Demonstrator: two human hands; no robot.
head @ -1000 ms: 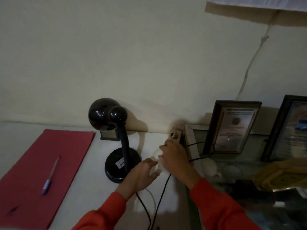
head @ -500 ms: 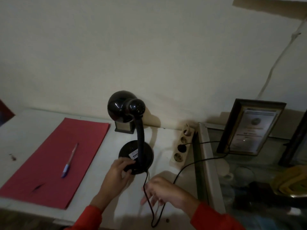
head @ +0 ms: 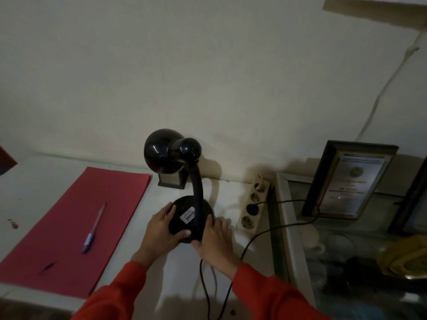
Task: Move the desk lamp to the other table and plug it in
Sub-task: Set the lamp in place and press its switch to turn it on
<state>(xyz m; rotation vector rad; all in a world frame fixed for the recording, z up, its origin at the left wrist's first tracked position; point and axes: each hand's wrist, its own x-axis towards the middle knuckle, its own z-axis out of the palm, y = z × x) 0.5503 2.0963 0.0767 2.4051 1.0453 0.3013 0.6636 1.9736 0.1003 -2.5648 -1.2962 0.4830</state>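
Observation:
A black desk lamp [head: 182,211] with a round base, a curved neck and a domed head stands on the white table [head: 41,192] near the wall. My left hand [head: 161,229] grips the left side of its base. My right hand [head: 216,239] presses against the base's right side. A black cord [head: 251,241] runs from a plug in the beige power strip [head: 253,205] down past my right wrist and off the table's front edge. The strip lies to the right of the lamp with several sockets, one holding the plug.
A red folder [head: 76,227] with a blue pen [head: 93,228] lies on the left. A small dark box [head: 172,180] sits behind the lamp. To the right is a glass-topped cabinet [head: 298,227] with framed certificates [head: 346,181] leaning on the wall.
My right hand left the power strip, passed over the cord and came to the lamp's base. My left hand closed around the base. The view shifted left and down.

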